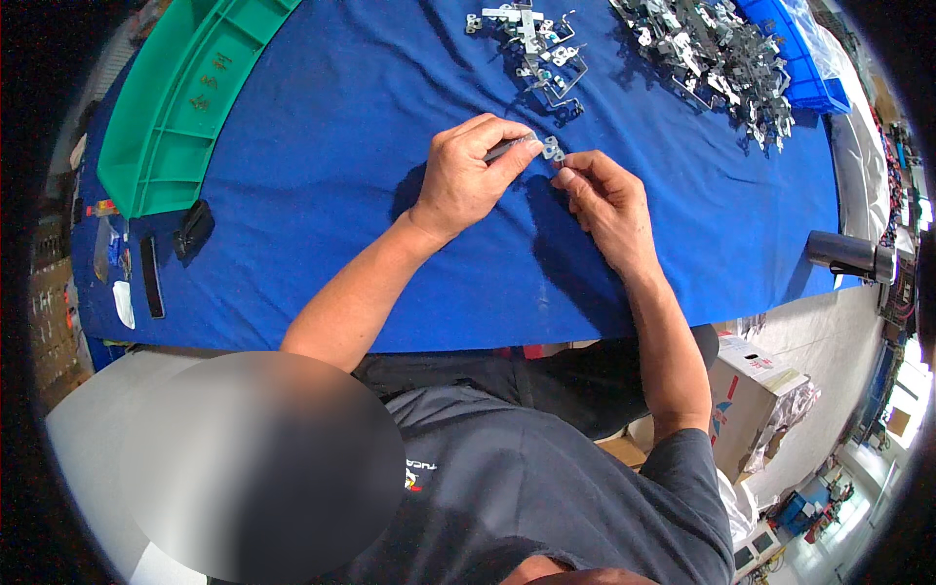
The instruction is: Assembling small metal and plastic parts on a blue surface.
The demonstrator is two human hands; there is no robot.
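Both hands meet above the middle of a blue cloth (322, 224). My left hand (473, 168) pinches a small metal bracket (552, 148) between thumb and fingers; its silvery end with round holes sticks out to the right, and the rest is hidden by the fingers. At that end my right hand (606, 200) is closed, fingertips at the bracket's lower edge; anything smaller between them cannot be made out. Just beyond the hands lies a loose group of metal brackets with bent wire arms (546, 63).
A large heap of metal parts (717, 63) spreads at the far right beside a blue bin (814, 78). At the left stands a green compartment tray (166, 161) holding small brass-coloured pieces (205, 88). A dark tumbler (843, 255) lies near the right edge; a black phone-like slab (151, 276) lies left.
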